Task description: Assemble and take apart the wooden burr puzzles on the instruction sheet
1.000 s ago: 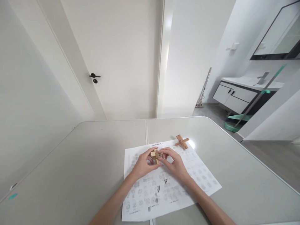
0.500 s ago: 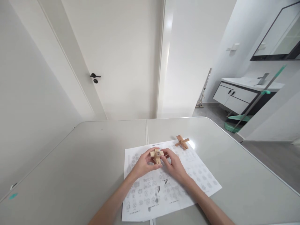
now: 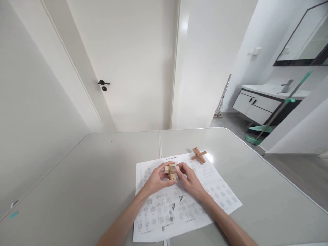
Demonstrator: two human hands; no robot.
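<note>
A light wooden interlocking puzzle (image 3: 172,169), made of crossed blocks with dark marks on some faces, is held just above a printed sheet (image 3: 205,208). My left hand (image 3: 156,179) wraps it from the left, with the thumb under its near end and the fingers behind. From the right, my right hand (image 3: 188,177) pinches the puzzle's right-hand block between thumb and fingers. Some of the puzzle's far side is hidden by the fingers. A darker brown crossed wooden piece (image 3: 199,155) lies apart at the sheet's far right edge.
The sheet lies on a grey folding table (image 3: 84,191) with a seam down its middle. Beyond the table stands a white door (image 3: 135,61) with a black handle. To the right are a sink cabinet (image 3: 258,104), a green dustpan (image 3: 253,139) and a mop (image 3: 222,99).
The puzzle has turned very slightly in my fingers, and its top block looks a little more raised. Both hands stay nearly in place.
</note>
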